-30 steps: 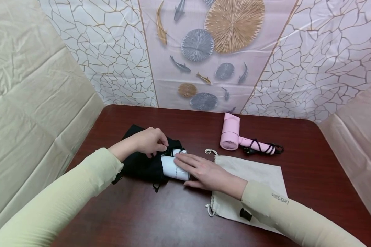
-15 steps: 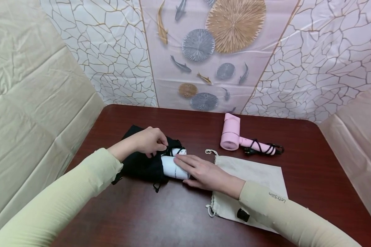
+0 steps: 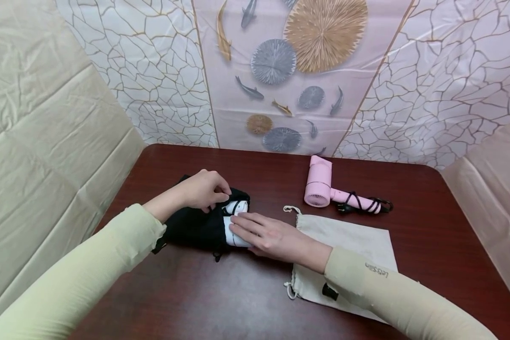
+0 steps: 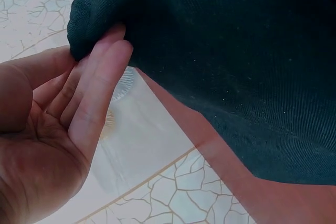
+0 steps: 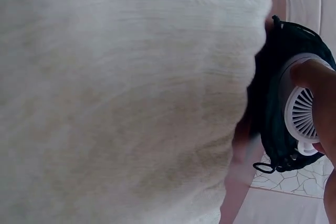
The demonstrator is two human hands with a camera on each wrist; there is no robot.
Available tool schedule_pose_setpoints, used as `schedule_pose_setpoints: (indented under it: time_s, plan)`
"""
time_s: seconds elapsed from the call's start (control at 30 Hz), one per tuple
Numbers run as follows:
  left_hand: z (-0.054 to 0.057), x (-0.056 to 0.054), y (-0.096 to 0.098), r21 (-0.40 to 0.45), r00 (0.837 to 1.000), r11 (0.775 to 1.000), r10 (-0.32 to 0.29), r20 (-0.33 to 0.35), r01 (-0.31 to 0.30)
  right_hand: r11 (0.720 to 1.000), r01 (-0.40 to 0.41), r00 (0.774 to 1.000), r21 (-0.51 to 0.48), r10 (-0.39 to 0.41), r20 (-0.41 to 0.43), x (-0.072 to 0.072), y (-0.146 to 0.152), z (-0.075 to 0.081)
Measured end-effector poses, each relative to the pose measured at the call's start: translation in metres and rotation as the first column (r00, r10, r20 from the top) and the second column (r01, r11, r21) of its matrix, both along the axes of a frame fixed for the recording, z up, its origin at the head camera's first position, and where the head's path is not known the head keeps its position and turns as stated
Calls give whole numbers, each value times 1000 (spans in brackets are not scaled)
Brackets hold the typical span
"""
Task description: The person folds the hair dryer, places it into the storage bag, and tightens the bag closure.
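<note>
A white hair dryer [image 3: 233, 236] lies mostly inside a black drawstring bag [image 3: 195, 231]; its barrel end and part of its handle show at the mouth. My left hand [image 3: 204, 189] pinches the upper edge of the bag's mouth, and in the left wrist view the dark cloth [image 4: 210, 61] runs off from between thumb and fingers. My right hand [image 3: 272, 238] rests with extended fingers across the dryer's exposed end. The right wrist view shows the dryer's round grille [image 5: 302, 116] beside the thumb.
A pink hair dryer [image 3: 317, 184] with its black cord [image 3: 359, 202] wound on the handle lies at the back right. A cream drawstring bag [image 3: 348, 236] lies flat under my right forearm. Fabric walls surround the reddish-brown table [image 3: 221, 302].
The white hair dryer has slid left, deeper into the black bag, with my right hand moving along behind it. My left hand has lifted slightly with the bag's edge.
</note>
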State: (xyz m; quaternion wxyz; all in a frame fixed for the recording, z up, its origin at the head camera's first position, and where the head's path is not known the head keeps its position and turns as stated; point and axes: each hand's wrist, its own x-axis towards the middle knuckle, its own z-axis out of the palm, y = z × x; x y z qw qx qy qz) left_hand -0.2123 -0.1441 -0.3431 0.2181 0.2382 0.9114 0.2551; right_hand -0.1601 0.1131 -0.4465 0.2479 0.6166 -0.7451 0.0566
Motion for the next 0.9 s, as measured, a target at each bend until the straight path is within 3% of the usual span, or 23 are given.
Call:
schedule_pose_setpoints:
  time_s: [0.4,0.57,0.9]
  plan:
    - [0,4,1,30,999,1000,2,48,-4,998,56,988,-1,-55,144,-4,-2,-2]
    - [-2,6,0,55,995,998,29,92,-34,998,64,982,-24,-59,179,-4,-4,-7]
    - [-3,7,3,58,988,993,98,119,-105,993,113,971,-17,-107,215,-6,-13,-10]
